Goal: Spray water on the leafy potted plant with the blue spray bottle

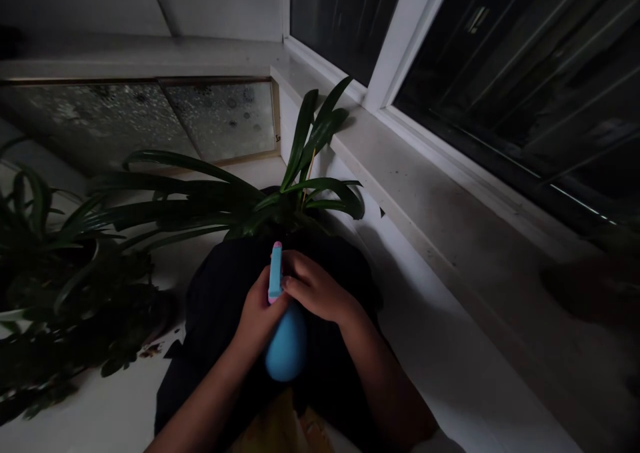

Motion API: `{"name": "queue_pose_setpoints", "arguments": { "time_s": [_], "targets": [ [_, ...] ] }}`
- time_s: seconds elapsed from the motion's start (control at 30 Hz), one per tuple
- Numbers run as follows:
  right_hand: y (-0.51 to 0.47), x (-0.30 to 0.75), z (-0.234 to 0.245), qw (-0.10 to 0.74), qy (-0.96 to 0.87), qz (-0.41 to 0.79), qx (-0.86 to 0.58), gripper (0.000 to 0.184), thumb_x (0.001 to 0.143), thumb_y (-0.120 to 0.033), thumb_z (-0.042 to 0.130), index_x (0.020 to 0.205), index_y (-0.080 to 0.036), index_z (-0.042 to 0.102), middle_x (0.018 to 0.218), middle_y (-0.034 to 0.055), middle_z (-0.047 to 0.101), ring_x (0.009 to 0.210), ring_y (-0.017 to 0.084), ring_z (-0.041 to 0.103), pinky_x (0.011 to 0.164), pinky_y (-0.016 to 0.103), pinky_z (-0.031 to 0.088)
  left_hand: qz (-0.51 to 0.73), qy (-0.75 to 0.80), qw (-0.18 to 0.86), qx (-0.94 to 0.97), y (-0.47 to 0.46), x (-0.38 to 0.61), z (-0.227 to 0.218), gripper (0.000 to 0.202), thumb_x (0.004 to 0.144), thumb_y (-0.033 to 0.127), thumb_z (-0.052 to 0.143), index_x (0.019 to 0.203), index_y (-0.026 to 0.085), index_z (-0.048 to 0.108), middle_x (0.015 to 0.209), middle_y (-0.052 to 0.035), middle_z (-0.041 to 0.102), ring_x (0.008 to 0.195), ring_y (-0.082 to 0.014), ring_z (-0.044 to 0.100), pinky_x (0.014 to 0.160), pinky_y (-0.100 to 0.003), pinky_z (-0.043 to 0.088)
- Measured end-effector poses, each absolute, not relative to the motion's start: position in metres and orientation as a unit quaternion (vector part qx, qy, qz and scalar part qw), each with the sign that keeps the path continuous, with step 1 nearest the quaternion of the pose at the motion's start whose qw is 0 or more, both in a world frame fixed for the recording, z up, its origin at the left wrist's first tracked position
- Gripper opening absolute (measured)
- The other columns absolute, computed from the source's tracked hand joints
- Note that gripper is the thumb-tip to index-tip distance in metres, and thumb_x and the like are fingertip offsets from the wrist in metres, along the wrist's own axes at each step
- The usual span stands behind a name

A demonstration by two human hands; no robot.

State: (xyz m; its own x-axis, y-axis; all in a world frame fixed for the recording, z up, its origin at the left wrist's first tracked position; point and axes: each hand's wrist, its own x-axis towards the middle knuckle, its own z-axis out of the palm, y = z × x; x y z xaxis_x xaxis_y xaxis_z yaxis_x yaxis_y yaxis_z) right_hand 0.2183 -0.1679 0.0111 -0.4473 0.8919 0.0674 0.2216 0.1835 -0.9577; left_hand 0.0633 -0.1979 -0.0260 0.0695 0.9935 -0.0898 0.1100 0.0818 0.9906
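A blue spray bottle (286,346) with a light blue and pink spray head (275,273) is held in front of me, its nozzle pointing away toward a potted plant (280,199) with long dark green leaves. My left hand (257,319) is wrapped round the bottle's neck from the left. My right hand (315,289) grips the spray head from the right, fingers curled over it. The plant's dark pot (220,293) is partly hidden behind my hands.
A white window sill (430,213) runs along the right under dark window panes (525,73). More leafy plants (60,266) stand at the left on a white floor (100,413). A frosted glass panel (215,116) is at the back.
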Motion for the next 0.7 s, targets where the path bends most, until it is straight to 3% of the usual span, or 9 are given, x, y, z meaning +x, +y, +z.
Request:
{"name": "queue_pose_setpoints", "arguments": {
  "time_s": [0.2,0.37,0.57,0.7],
  "targets": [
    [-0.169,0.215,0.004,0.379,-0.655,0.506,-0.414,0.039,0.092,-0.023,0.055,0.130,-0.019,0.059,0.139,0.0112,0.062,0.134,0.023,0.057,0.119,0.040,0.041,0.435,0.504,0.538,0.518,-0.196,0.065,-0.029,0.057,0.083,0.052,0.071,0.124,0.013,0.069,0.115,-0.0093,0.075,0.105,-0.0272,0.070,0.096,-0.036,0.053],
    [-0.168,0.214,-0.002,0.377,-0.605,0.557,-0.425,0.040,0.090,-0.030,0.056,0.128,-0.019,0.065,0.128,0.0096,0.068,0.124,0.023,0.064,0.113,0.040,0.048,0.432,0.501,0.549,0.510,-0.196,0.065,-0.031,0.066,0.083,0.056,0.072,0.132,0.013,0.066,0.128,-0.0122,0.073,0.118,-0.0304,0.068,0.106,-0.039,0.049],
    [-0.167,0.214,-0.009,0.391,-0.549,0.604,-0.425,0.065,0.091,-0.040,0.062,0.151,-0.020,0.053,0.154,0.0126,0.058,0.139,0.027,0.058,0.117,0.044,0.047,0.432,0.540,0.504,0.517,-0.201,0.065,-0.024,0.056,0.081,0.055,0.074,0.118,0.013,0.071,0.110,-0.0100,0.077,0.101,-0.0286,0.072,0.091,-0.036,0.053],
    [-0.166,0.214,-0.011,0.394,-0.551,0.611,-0.411,0.064,0.093,-0.042,0.062,0.152,-0.022,0.054,0.150,0.0108,0.062,0.137,0.026,0.061,0.117,0.044,0.048,0.424,0.557,0.492,0.518,-0.200,0.065,-0.021,0.053,0.079,0.057,0.073,0.107,0.012,0.073,0.097,-0.0092,0.077,0.089,-0.0277,0.071,0.082,-0.035,0.053]
  ]
}}
